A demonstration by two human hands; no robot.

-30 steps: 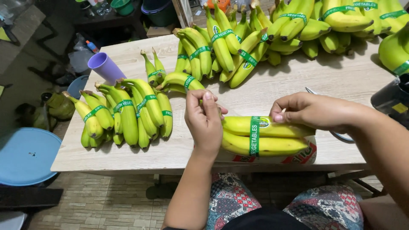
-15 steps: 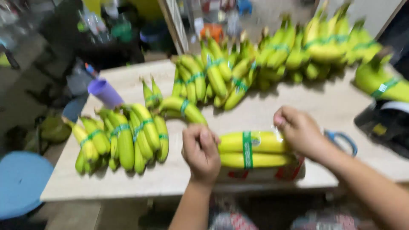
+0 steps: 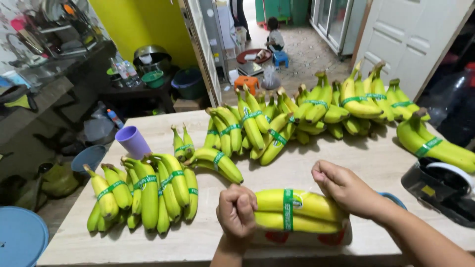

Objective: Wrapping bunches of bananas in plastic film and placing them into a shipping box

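Observation:
A yellow banana bunch (image 3: 292, 210) with a green band around its middle lies at the near edge of the wooden table (image 3: 366, 158), on a white and red printed sheet (image 3: 302, 239). My left hand (image 3: 237, 211) is closed in a fist around the bunch's left stem end. My right hand (image 3: 346, 190) lies over the bunch's right end with its fingers curled and pinched together above the fruit.
Green banded bunches (image 3: 143, 195) lie at the left, beside a purple cup (image 3: 132, 142). A long pile of banded bananas (image 3: 307, 116) fills the back. A black tape dispenser (image 3: 440, 185) and blue-handled scissors (image 3: 395, 199) sit at the right. A blue stool (image 3: 20, 237) stands left of the table. A person (image 3: 274, 37) sits beyond the doorway.
My head has tilted up, so the doorway and far room now show. Both hands stay on the banded bunch; my right hand's fingers have curled up off the band.

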